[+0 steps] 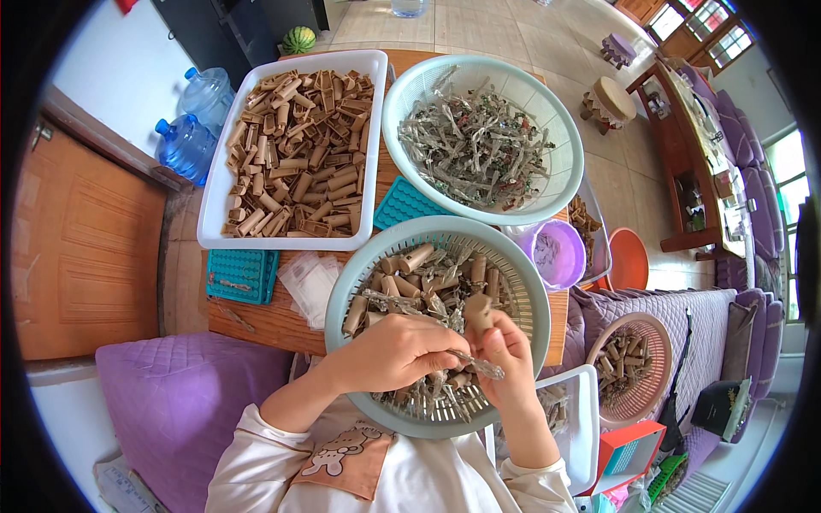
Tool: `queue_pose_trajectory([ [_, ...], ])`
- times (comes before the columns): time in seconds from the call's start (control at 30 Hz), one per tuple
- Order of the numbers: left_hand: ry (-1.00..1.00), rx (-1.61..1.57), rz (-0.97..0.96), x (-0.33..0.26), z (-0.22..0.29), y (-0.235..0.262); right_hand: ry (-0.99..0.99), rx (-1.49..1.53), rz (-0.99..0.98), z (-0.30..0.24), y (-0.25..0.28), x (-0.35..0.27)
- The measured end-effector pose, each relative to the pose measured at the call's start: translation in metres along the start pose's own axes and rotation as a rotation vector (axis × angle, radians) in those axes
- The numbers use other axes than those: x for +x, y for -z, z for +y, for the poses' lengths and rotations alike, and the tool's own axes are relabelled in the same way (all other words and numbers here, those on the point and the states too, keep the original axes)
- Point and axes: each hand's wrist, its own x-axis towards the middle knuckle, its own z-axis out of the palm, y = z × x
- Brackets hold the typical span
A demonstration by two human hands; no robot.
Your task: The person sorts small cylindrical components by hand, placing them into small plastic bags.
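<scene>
Both my hands are over a grey-green slotted basket [342,282] on my lap side of the table. It holds brown tubes and clear-wrapped twisted packets. My left hand [398,350] is closed, its fingertips pinching one end of a slim clear-wrapped packet [486,368]. An upright brown tube [479,313] is gripped between the thumb and fingers of my right hand [506,355]. The packet's other end lies across in front of that hand's palm; whether the palm touches it, I cannot tell.
Behind stand a white tray [377,111] of brown half-tubes and a pale green basket [571,120] of wrapped packets. Teal moulded trays [244,278] and clear bags [310,286] lie on the table. A purple bucket [575,256], white bin [588,419] and pink basket [663,376] are at right.
</scene>
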Motion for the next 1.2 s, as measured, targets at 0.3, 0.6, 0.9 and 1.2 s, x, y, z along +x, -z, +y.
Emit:
queue_pose_trajectory([
  [0.3,0.112,0.586,0.249,-0.006,0.007,-0.005,0.044,0.114,0.16,0.02,-0.007,-0.007],
  [0.6,0.297,0.381,0.116,-0.021,0.007,0.004,-0.026,-0.494,0.019,0.015,-0.013,-0.009],
  [0.9,0.362,0.124,0.187,-0.034,0.003,0.001,-0.07,-0.536,-0.031,0.009,-0.022,-0.014],
  [1.2,0.378,0.123,0.827,-0.084,-0.022,0.035,-0.027,-0.465,-0.023,0.003,-0.005,-0.024],
])
